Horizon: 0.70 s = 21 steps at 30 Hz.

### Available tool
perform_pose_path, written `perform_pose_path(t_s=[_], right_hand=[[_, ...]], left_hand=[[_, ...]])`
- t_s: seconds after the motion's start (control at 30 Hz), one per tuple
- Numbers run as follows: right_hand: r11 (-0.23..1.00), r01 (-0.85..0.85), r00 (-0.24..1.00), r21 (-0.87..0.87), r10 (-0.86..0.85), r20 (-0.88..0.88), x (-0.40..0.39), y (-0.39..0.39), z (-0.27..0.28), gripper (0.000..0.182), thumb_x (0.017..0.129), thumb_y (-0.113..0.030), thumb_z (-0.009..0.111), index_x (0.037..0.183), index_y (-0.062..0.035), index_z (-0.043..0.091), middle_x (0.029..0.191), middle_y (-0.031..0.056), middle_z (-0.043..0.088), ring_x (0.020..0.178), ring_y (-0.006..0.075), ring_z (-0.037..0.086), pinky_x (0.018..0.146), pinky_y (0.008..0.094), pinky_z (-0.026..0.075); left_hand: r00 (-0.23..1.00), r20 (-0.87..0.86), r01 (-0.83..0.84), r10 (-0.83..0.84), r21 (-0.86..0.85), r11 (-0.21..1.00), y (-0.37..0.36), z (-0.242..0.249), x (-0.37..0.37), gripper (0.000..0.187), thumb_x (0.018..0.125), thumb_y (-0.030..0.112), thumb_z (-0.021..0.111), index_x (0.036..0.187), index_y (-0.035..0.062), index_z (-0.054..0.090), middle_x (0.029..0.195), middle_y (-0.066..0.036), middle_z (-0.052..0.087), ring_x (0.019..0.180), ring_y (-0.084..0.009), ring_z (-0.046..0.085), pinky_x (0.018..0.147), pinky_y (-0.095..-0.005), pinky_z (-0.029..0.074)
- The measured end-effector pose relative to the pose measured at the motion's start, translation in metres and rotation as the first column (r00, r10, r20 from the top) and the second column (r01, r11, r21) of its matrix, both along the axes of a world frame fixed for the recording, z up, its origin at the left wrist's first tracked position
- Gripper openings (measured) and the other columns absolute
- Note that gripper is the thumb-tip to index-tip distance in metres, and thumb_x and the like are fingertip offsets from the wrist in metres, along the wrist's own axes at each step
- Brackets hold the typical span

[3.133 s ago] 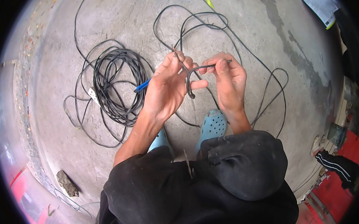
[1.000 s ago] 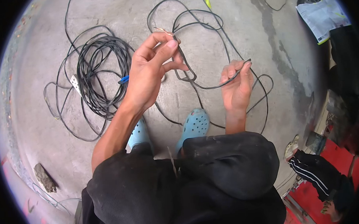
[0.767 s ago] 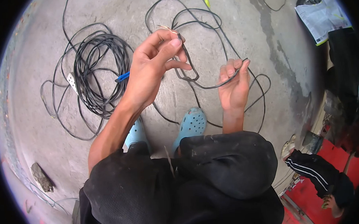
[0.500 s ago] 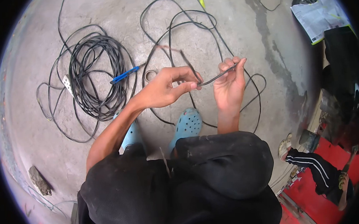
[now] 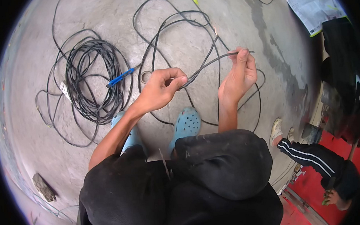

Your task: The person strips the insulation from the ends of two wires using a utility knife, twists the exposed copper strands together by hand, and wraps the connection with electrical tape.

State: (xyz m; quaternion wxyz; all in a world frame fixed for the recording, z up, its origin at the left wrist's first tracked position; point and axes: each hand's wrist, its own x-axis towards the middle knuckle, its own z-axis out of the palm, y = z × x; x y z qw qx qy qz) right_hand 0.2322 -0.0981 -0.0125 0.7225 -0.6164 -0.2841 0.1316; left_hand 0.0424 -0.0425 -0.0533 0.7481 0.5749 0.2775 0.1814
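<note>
Head view: left hand (image 5: 161, 91) is closed in a pinch on a black cable (image 5: 208, 63), thumb over fingers. Right hand (image 5: 238, 75) is raised, pinching the same cable near its end between thumb and fingertips. The cable runs taut between the two hands, above the concrete floor (image 5: 40, 130). A coil (image 5: 92, 82) of black cable lies well left of the left hand; a blue tool (image 5: 120, 77) and a tape roll (image 5: 146, 76) lie just left of it. Blue clogs (image 5: 186, 124) sit below the hands. Another person's striped sleeve (image 5: 310, 159) is far right.
</note>
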Motion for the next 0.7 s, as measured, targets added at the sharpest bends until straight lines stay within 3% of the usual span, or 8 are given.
perform_pose_path(t_s=[0.1,0.2,0.3,0.33,0.43,0.53,0.63,0.7], right_hand=[[1.0,-0.026,0.999,0.001,0.026,0.023,0.002,0.01,0.001,0.028,0.096,-0.024,0.072,0.105,0.0022,0.067,0.096,0.008,0.068,0.085,0.0132,0.064,0.083,0.028,0.052],[0.967,-0.218,0.962,-0.132,0.19,-0.194,-0.019,0.01,0.01,0.03,0.098,-0.024,0.069,0.113,0.0014,0.063,0.097,0.008,0.066,0.088,0.0128,0.061,0.082,0.031,0.05],[0.764,-0.622,0.736,-0.17,0.496,-0.46,-0.02,-0.005,-0.002,0.029,0.097,-0.021,0.07,0.113,0.0023,0.064,0.098,0.0075,0.066,0.088,0.0133,0.062,0.083,0.0323,0.052],[0.814,-0.572,0.751,-0.102,0.469,-0.465,-0.026,-0.005,-0.008,0.027,0.095,-0.018,0.072,0.111,0.0024,0.064,0.094,0.007,0.066,0.084,0.014,0.063,0.073,0.0316,0.054],[0.812,-0.558,0.781,-0.172,0.443,-0.44,-0.022,-0.006,-0.003,0.023,0.093,-0.015,0.074,0.106,0.0018,0.064,0.088,0.0083,0.066,0.075,0.0151,0.064,0.062,0.0298,0.054],[0.81,-0.573,0.758,-0.13,0.462,-0.46,-0.023,-0.009,-0.006,0.02,0.094,-0.014,0.073,0.102,0.0008,0.064,0.085,0.0101,0.066,0.068,0.0159,0.064,0.056,0.0292,0.053],[0.821,-0.569,0.728,-0.039,0.481,-0.488,-0.029,-0.007,-0.009,0.018,0.094,-0.014,0.073,0.101,0.0003,0.063,0.083,0.0115,0.067,0.064,0.0168,0.064,0.056,0.03,0.054],[0.806,-0.592,0.719,-0.01,0.522,-0.458,-0.025,-0.009,-0.012,0.02,0.097,-0.017,0.07,0.102,0.0021,0.066,0.092,0.0116,0.068,0.077,0.0163,0.066,0.065,0.0305,0.056]], left_hand=[[0.998,0.062,-0.001,0.01,-0.138,0.99,-0.001,0.003,0.0,0.021,0.104,0.019,0.057,0.091,0.0039,0.06,0.072,0.007,0.047,0.06,-0.0015,0.037,0.053,-0.0207,0.031],[0.994,0.092,-0.039,0.054,-0.157,0.987,-0.002,0.005,-0.001,0.02,0.106,0.021,0.055,0.093,0.0052,0.059,0.072,0.008,0.046,0.06,-0.0009,0.035,0.052,-0.0196,0.03],[0.987,0.125,-0.092,0.103,-0.094,0.991,-0.005,0.001,0.001,0.018,0.106,0.022,0.054,0.096,0.0062,0.056,0.073,0.007,0.047,0.06,-0.0008,0.036,0.051,-0.0196,0.029],[0.983,0.132,-0.119,0.129,-0.079,0.99,-0.006,0.001,0.001,0.018,0.106,0.022,0.054,0.097,0.0063,0.056,0.074,0.007,0.047,0.06,-0.0007,0.036,0.051,-0.0195,0.029],[0.962,0.132,-0.224,0.24,-0.131,0.966,-0.013,0.001,0.003,0.017,0.107,0.022,0.052,0.101,0.0065,0.055,0.073,0.007,0.047,0.058,-0.0004,0.037,0.049,-0.019,0.029],[0.941,0.114,-0.29,0.318,-0.21,0.934,-0.013,0.002,0.001,0.016,0.107,0.021,0.053,0.101,0.0064,0.056,0.074,0.007,0.047,0.058,-0.0011,0.038,0.05,-0.0195,0.032],[0.907,0.129,-0.355,0.4,-0.271,0.894,-0.014,0.001,0.003,0.014,0.107,0.022,0.052,0.102,0.0089,0.054,0.073,0.008,0.046,0.055,0.0001,0.038,0.047,-0.0184,0.029],[0.91,0.133,-0.347,0.393,-0.274,0.897,-0.014,-0.003,0.002,0.015,0.107,0.023,0.052,0.103,0.0088,0.054,0.073,0.008,0.045,0.053,0.0002,0.036,0.046,-0.0187,0.029]])
